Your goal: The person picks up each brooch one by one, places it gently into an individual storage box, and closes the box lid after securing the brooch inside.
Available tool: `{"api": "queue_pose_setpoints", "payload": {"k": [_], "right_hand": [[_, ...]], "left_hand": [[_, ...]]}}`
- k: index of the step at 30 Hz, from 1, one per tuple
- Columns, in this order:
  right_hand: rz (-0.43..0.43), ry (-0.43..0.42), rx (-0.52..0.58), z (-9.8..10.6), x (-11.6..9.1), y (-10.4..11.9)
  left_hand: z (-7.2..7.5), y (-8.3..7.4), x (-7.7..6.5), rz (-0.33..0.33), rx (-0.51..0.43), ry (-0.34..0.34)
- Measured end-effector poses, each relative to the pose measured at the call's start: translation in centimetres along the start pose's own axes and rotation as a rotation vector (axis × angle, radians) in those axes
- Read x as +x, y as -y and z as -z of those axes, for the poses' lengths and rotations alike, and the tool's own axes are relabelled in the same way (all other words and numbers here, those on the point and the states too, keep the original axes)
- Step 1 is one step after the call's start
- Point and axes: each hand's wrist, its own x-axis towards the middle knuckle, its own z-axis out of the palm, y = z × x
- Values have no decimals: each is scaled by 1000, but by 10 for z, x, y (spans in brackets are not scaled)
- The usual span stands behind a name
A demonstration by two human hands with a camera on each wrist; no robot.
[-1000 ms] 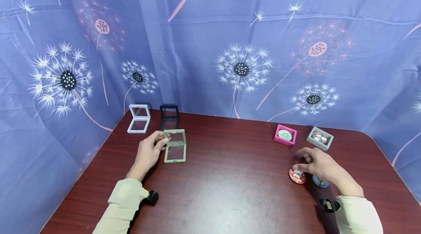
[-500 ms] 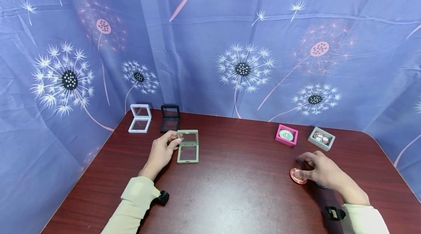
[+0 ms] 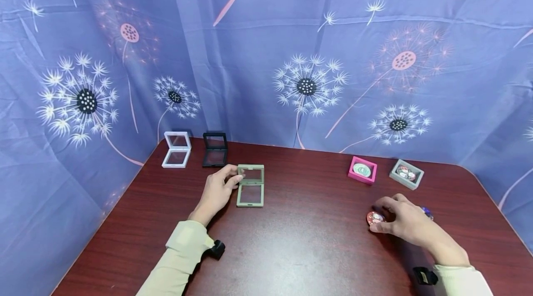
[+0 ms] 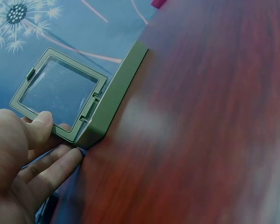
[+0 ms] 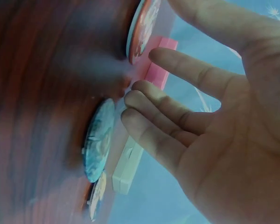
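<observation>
In the head view my left hand (image 3: 218, 190) pinches the left side of an olive-green hinged display case (image 3: 251, 195), which stands unfolded with clear film windows. In the left wrist view my thumb and fingers grip the raised half of that case (image 4: 93, 116) near its hinge. My right hand (image 3: 410, 222) hovers over a red round badge (image 3: 374, 218), thumb and index finger around its edge. In the right wrist view the fingers are loosely spread beside the red badge (image 5: 142, 30); the thumb tip is out of frame. A teal badge (image 5: 99, 140) lies under the hand.
A white display case (image 3: 176, 150) and a black one (image 3: 215, 150) stand unfolded at the back left. At the back right are a pink box (image 3: 354, 177) and a grey box (image 3: 412, 184), each with round contents. A blue badge (image 3: 427, 212) shows behind my right hand.
My left hand has slid the green case to the right along the table. My right hand has shifted slightly around the red badge, which stays in nearly the same place.
</observation>
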Motion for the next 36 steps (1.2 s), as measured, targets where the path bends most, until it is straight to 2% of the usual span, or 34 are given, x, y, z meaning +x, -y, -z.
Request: {"api": "queue_pose_setpoints", "payload": {"k": [15,27,36], "right_hand": [[20,40,33,-2,-1,3],[27,28,10,-2,-2,5],[32,29,2,-2,-2,5]], "left_hand": [[-22,-13,5,-3,-26,70],[-39,-25,6,-54,-40,78],[-50,-34,8,-53,-26,75]]}}
